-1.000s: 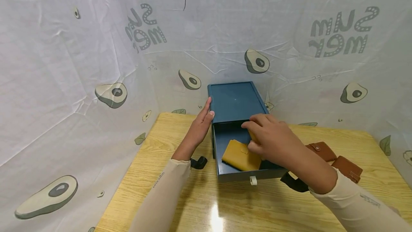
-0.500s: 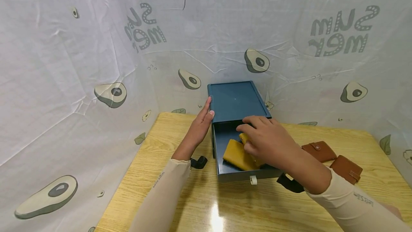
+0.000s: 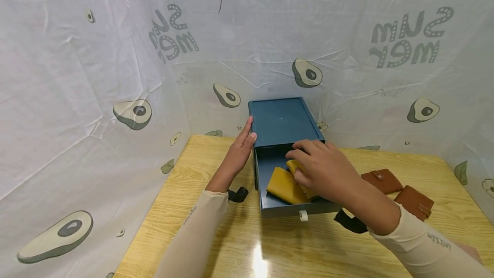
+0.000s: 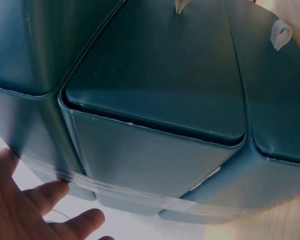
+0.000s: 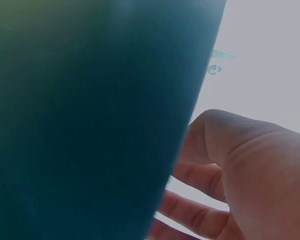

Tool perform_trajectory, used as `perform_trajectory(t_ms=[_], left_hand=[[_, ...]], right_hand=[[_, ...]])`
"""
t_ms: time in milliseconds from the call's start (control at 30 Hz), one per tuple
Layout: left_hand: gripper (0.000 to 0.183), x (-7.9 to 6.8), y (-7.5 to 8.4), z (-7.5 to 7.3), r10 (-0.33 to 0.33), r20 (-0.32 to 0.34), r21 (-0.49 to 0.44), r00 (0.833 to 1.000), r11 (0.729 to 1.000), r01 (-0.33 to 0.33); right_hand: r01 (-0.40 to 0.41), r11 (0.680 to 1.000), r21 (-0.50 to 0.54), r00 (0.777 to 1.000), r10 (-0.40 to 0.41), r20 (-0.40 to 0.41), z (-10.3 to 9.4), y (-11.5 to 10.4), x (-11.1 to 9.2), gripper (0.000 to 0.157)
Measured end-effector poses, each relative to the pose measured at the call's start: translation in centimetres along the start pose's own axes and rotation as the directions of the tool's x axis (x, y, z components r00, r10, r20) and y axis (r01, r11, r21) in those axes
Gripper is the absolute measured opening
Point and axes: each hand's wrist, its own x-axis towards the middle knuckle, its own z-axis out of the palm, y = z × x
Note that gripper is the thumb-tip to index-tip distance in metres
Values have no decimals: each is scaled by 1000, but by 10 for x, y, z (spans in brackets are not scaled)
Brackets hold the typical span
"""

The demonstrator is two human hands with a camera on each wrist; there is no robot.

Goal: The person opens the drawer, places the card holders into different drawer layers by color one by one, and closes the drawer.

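My left hand (image 3: 240,152) lies with straight fingers along the left side of a blue drawer box (image 3: 285,120); in the left wrist view its fingertips reach the box's edge. My right hand (image 3: 322,168) is over the pulled-out drawer (image 3: 270,210), fingers loosely bent and thumb apart from them. Inside, one mustard-yellow wallet (image 3: 283,185) lies at an angle. A second yellow wallet (image 3: 294,165) overlaps its right side, partly hidden under my right thumb and fingers. In the right wrist view, a dark blue wall (image 5: 90,125) covers my fingertips.
Two brown wallets (image 3: 382,180) lie on the wooden table (image 3: 231,243) right of the drawer. A white pull loop (image 3: 303,216) hangs on the drawer front. A patterned white sheet (image 3: 247,33) stands behind and to the left.
My right hand has shifted slightly left and then a little right; the second yellow wallet, earlier between its fingers, now lies on the first. The left hand stays put.
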Motion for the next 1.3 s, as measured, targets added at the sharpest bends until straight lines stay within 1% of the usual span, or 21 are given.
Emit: perform_trajectory(t_ms=[233, 433, 567, 733, 800, 833, 867, 900, 933, 967, 1000, 1033, 1100, 1200, 1300], left_hand=[[65, 0, -1, 0, 5, 2, -1, 1000, 1000, -5], [65, -1, -1, -1, 2, 0, 1, 1000, 1000, -2], [65, -1, -1, -1, 13, 1, -2, 1000, 1000, -13], [65, 0, -2, -1, 36, 2, -14, 999, 999, -36], [65, 0, -3, -1, 37, 3, -16, 999, 999, -37], [65, -1, -3, -1, 38, 2, -17, 999, 999, -38], [65, -1, -3, -1, 38, 3, -18, 999, 999, -38], [65, -1, -3, -1, 37, 3, -18, 999, 999, -37], [65, -1, -3, -1, 36, 2, -17, 999, 999, -36], [65, -1, -3, -1, 38, 3, -17, 999, 999, -38], [65, 0, -4, -1, 39, 4, -17, 999, 999, -39], [65, 0, -4, -1, 42, 5, -18, 999, 999, -41], [65, 0, -5, -1, 44, 7, -20, 999, 999, -44], [65, 0, -4, -1, 45, 10, -23, 999, 999, -45], [65, 1, -4, -1, 46, 13, -24, 999, 999, -46]], right_hand=[[17, 1000, 15, 1000, -17, -15, -3, -2, -5, 29], [0, 995, 96, 1000, 0, 3, -6, -6, -13, 27], [-23, 989, 149, 1000, 22, 7, -9, -9, -20, 28], [-59, 972, 229, 998, 56, 18, -16, -17, -31, 23], [-71, 961, 268, 997, 64, 36, -20, -21, -35, 23], [-85, 946, 313, 996, 69, 62, -21, -22, -38, 23], [-101, 924, 368, 993, 71, 93, -22, -22, -40, 23], [-120, 896, 428, 989, 72, 128, -23, -22, -43, 24], [-143, 860, 490, 984, 70, 164, -23, -22, -47, 25], [-172, 816, 551, 976, 67, 206, -22, -22, -50, 26], [-202, 767, 609, 968, 60, 245, -21, -22, -54, 26], [-228, 707, 670, 959, 46, 278, -19, -22, -58, 25], [-255, 620, 742, 948, 9, 318, -12, -22, -66, 22], [-328, 467, 822, 916, -55, 396, 3, -24, -77, 19], [-459, 291, 839, 857, -104, 505, 18, -26, -88, 21]])
